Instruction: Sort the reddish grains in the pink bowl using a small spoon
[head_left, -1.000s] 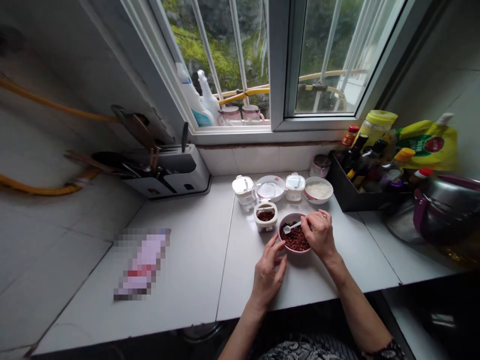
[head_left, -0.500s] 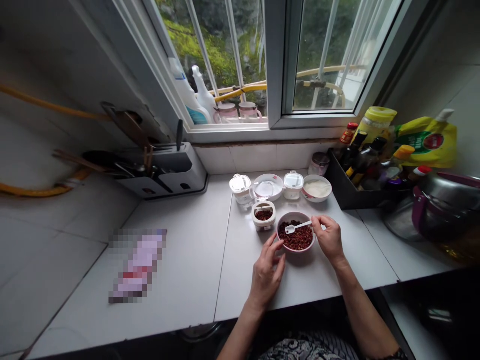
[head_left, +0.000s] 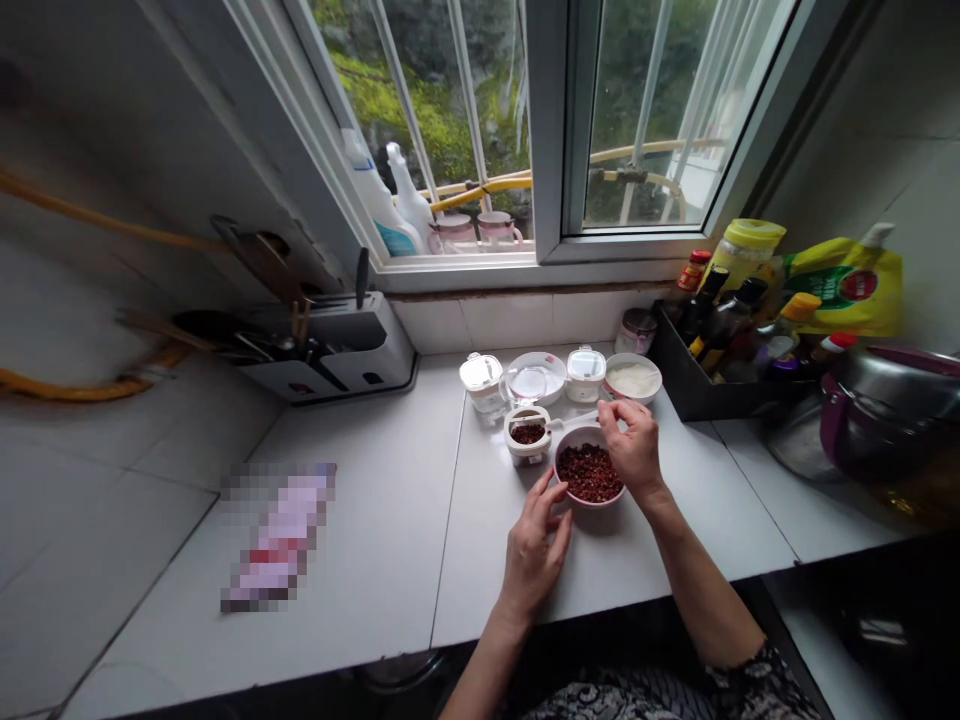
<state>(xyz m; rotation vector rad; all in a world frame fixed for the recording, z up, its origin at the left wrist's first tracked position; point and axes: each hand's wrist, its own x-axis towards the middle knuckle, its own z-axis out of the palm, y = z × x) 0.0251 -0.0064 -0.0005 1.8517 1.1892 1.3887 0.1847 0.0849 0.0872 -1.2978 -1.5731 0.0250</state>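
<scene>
My right hand [head_left: 634, 446] pinches the handle of a small white spoon [head_left: 576, 422], which reaches left over the far rim of the bowl. The spoon's tip is at the opening of a small white-rimmed seasoning jar [head_left: 527, 455] that holds dark red pieces. Just right of this jar stands the pink bowl [head_left: 596, 504], filled with dried reddish peppercorn-like pieces [head_left: 589, 472]. My left hand [head_left: 536, 545] rests its fingertips against the bowl's left side, fingers apart and not wrapped round it. My right hand hides part of the bowl's right rim.
Behind stand two lidded jars [head_left: 481, 372] [head_left: 586, 366], an oval dish [head_left: 547, 368] and a bowl of white grains [head_left: 634, 380]. A black bottle box [head_left: 697, 395] and a steel pot [head_left: 885, 420] are at right. A utensil holder [head_left: 386, 350] stands at left; a blurred lilac packet [head_left: 289, 530] lies nearer.
My right hand has moved left and away from me, carrying the spoon from above the bowl's contents to the seasoning jar's opening. My left hand has stayed at the bowl.
</scene>
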